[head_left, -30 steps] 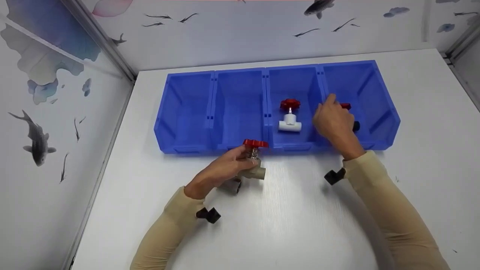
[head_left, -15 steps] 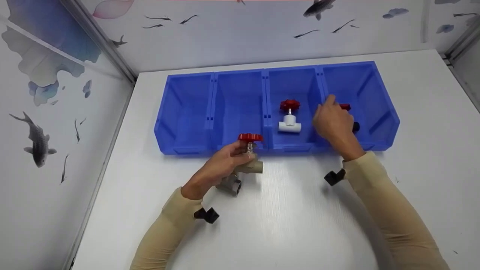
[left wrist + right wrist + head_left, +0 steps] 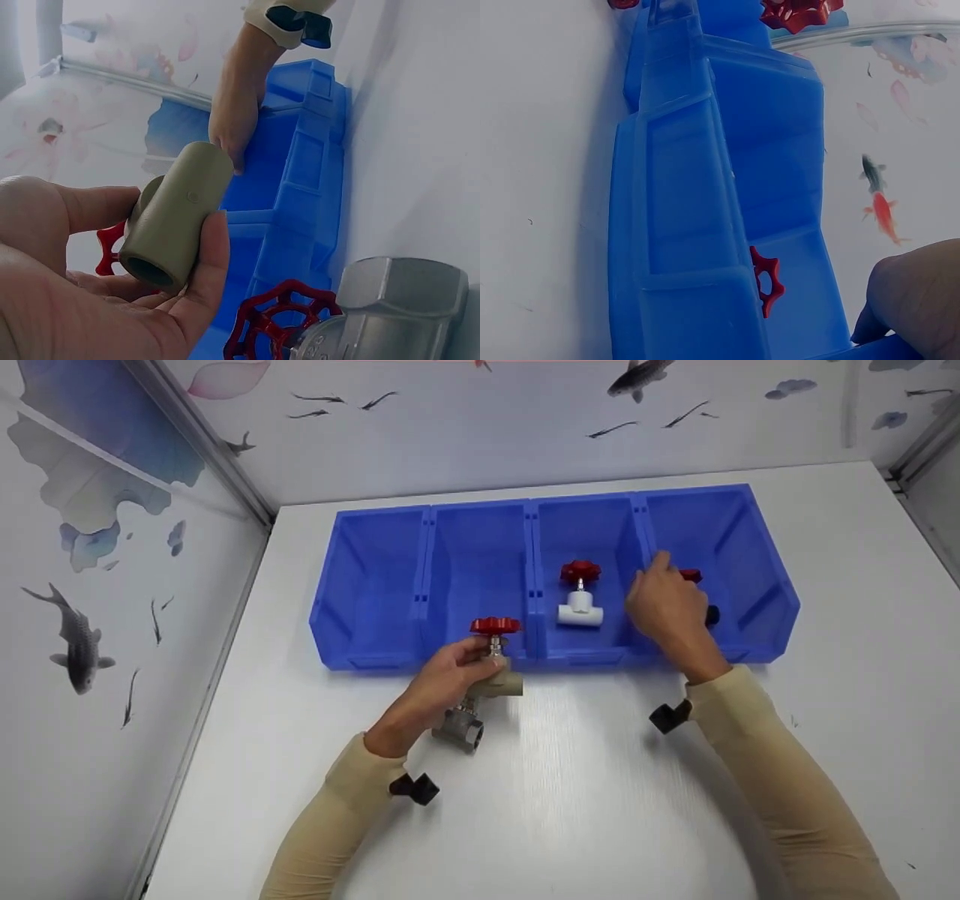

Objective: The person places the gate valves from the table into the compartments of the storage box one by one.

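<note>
My left hand (image 3: 442,682) holds a beige stop valve (image 3: 504,682) with a red handwheel (image 3: 495,625) just in front of the second blue bin. In the left wrist view, thumb and fingers pinch the valve's beige pipe body (image 3: 176,217). Below that hand, a metal gate valve (image 3: 459,727) lies on the table, its red handwheel (image 3: 281,319) showing in the left wrist view. My right hand (image 3: 667,604) grips the top edge of the divider between the two rightmost bins; its fingertips (image 3: 870,326) reach over the blue edge. It partly covers a black-ended valve (image 3: 712,613) with a red handle.
Blue bins (image 3: 375,662) stand joined in a row along the back of the white table (image 3: 585,810). A white valve (image 3: 580,611) with a red wheel sits in the third bin. Printed wall panels (image 3: 480,435) rise behind and at the left.
My left hand has lifted the beige valve slightly up and left, tilting it more upright and uncovering more of the metal valve. My right hand has stayed in place.
</note>
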Demonstrator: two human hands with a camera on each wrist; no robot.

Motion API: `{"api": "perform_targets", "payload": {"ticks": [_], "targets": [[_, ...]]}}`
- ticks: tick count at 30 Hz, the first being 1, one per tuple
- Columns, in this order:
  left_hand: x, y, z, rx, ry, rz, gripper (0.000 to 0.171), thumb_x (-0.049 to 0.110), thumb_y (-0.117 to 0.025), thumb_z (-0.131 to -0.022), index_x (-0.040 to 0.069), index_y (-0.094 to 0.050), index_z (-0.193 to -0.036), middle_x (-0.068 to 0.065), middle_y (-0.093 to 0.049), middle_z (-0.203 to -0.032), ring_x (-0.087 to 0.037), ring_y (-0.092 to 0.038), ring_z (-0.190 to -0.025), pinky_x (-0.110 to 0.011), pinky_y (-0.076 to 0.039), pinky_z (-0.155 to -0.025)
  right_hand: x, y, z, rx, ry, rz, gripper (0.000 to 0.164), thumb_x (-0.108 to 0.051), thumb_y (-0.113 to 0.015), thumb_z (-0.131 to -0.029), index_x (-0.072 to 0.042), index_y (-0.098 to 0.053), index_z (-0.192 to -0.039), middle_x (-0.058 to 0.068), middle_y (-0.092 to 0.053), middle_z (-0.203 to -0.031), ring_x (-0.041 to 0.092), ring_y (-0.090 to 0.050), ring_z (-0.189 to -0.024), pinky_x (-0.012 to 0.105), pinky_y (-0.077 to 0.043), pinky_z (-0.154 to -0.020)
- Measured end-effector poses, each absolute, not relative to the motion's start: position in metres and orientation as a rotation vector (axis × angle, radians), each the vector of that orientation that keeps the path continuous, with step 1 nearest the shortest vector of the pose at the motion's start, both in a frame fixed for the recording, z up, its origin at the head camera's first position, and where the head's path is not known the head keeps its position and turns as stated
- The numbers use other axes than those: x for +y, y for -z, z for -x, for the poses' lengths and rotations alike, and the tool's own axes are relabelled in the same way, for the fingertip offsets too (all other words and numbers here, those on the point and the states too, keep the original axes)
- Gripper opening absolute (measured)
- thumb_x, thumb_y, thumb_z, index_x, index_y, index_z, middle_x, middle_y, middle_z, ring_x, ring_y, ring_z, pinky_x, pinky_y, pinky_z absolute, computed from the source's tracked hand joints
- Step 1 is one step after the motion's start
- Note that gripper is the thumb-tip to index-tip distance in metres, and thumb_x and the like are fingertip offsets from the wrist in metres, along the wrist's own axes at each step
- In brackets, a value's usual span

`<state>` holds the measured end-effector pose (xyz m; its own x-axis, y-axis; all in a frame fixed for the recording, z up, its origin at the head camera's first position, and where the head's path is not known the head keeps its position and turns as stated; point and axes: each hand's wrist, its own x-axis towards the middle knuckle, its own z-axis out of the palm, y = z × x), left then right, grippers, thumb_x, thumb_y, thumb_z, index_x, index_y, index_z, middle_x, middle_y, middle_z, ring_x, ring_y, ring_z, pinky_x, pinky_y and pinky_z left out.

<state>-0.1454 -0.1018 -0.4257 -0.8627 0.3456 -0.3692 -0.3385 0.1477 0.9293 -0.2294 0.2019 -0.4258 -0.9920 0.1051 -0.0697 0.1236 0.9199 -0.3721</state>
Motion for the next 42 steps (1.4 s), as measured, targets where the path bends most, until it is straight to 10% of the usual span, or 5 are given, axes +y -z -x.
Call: {"api": "perform_targets", "payload": {"ticks": [42], "targets": [[-0.095,0.424,0.175,1.974,-1.819,0.101,0.048,0.024,-0.057,-0.101,0.009,-0.046,-0.145,-0.008,-0.056,-0.136,-0.024,-0.052,-0.126,-0.043,-0.033,-0.113,0.202,0.427,0.229,3.041,0.614,-0.167,0.051,-0.026,-0.031,-0.106,0.012,-0.029,-0.141,0.034,-0.056,-0.115,0.054,-0.060,-0.097,0.068,-0.045,-0.084]]}}
